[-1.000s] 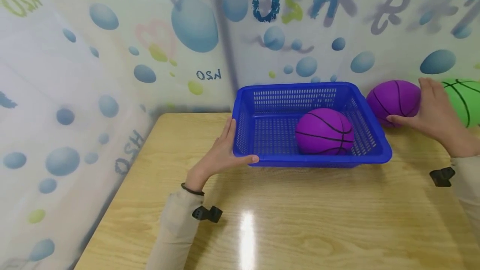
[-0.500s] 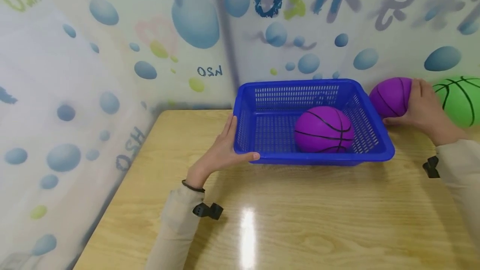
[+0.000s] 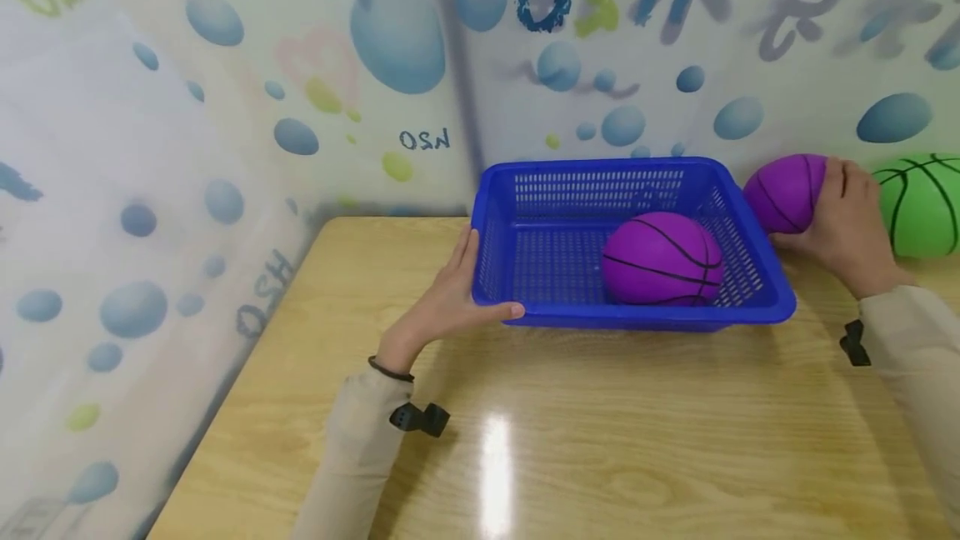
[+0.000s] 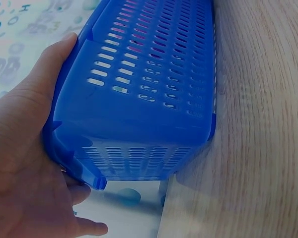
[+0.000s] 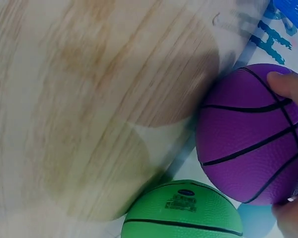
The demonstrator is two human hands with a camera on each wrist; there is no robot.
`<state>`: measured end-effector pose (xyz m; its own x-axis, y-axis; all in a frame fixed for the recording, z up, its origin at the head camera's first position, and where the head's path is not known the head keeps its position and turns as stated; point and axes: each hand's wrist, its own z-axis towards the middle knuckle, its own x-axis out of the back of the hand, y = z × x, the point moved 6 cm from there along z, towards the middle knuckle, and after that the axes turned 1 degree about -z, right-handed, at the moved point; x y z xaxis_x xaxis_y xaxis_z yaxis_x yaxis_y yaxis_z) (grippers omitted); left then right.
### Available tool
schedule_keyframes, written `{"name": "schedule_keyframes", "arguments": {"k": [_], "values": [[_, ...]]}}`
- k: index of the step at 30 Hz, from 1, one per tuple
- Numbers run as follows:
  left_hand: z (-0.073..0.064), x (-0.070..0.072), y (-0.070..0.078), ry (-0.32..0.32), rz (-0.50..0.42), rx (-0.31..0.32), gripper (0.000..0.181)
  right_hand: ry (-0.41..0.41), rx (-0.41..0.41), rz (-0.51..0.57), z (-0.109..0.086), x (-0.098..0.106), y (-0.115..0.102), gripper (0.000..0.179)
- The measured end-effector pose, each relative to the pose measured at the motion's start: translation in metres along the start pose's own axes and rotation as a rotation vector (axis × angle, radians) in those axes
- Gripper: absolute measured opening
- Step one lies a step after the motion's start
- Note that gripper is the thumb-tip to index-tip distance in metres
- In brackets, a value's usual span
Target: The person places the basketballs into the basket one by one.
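Note:
In the head view my left hand [image 3: 447, 294] holds the front left corner of a blue plastic basket [image 3: 633, 317], thumb along the front rim and fingers along the left side. The left wrist view shows that hand's thumb and palm against the basket's rim [image 4: 59, 94]. One purple basketball [image 3: 663, 259] lies in the basket's right half. Just outside its right end, my right hand [image 3: 851, 219] grips a second purple basketball [image 3: 786, 194]. From the right wrist, that second ball fills the space between thumb [image 5: 290, 89] and fingers, which are partly cut off.
A green basketball [image 3: 918, 205] stands right of my right hand, near the printed wall sheet [image 3: 645, 40] behind the wooden table [image 3: 637, 432]. Another sheet wall [image 3: 135, 215] runs along the table's left edge. Black wrist cameras [image 3: 420, 418] sit on both sleeves.
My right hand has moved left and now grips the second purple basketball. The ball in the basket has shifted slightly right. The left hand stays at the basket's corner.

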<state>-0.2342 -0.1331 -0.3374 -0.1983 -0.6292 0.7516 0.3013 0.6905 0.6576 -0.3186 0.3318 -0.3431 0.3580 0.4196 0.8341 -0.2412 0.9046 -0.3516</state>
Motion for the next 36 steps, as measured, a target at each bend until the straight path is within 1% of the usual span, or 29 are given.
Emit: {"name": "schedule_keyframes", "arguments": {"k": [5, 7, 10, 13, 16, 18, 22, 28, 33, 36], "values": [[0.001, 0.001, 0.001, 0.005, 0.004, -0.012, 0.122, 0.054, -0.05, 0.003, -0.001, 0.005, 0.003, 0.11], [0.0, 0.001, 0.001, 0.007, 0.0, -0.021, 0.122, 0.087, -0.049, 0.003, -0.001, 0.009, 0.003, 0.111], [0.0, 0.001, 0.002, 0.009, -0.014, -0.028, 0.121, 0.173, 0.01, 0.013, -0.001, 0.019, 0.0, 0.109], [-0.001, 0.001, 0.001, 0.013, -0.015, -0.019, 0.121, 0.253, 0.08, 0.019, 0.003, 0.03, -0.007, 0.119], [-0.001, 0.002, 0.001, 0.012, -0.016, -0.012, 0.121, 0.31, 0.108, 0.026, 0.005, 0.04, -0.015, 0.127], [-0.001, 0.001, 0.001, 0.01, -0.013, -0.014, 0.121, 0.338, 0.115, 0.033, 0.005, 0.046, -0.02, 0.127], [0.0, 0.001, 0.002, 0.003, -0.007, -0.019, 0.122, 0.351, 0.115, 0.052, 0.006, 0.057, -0.033, 0.122], [-0.001, 0.0, 0.002, 0.005, -0.006, -0.024, 0.122, 0.314, 0.135, 0.098, 0.011, 0.065, -0.06, 0.107], [-0.001, 0.0, 0.002, 0.001, -0.01, -0.017, 0.122, 0.287, 0.16, 0.141, 0.017, 0.064, -0.082, 0.109], [0.0, 0.0, 0.002, -0.002, -0.006, -0.012, 0.121, 0.23, 0.154, 0.169, 0.021, 0.058, -0.091, 0.11]]}}
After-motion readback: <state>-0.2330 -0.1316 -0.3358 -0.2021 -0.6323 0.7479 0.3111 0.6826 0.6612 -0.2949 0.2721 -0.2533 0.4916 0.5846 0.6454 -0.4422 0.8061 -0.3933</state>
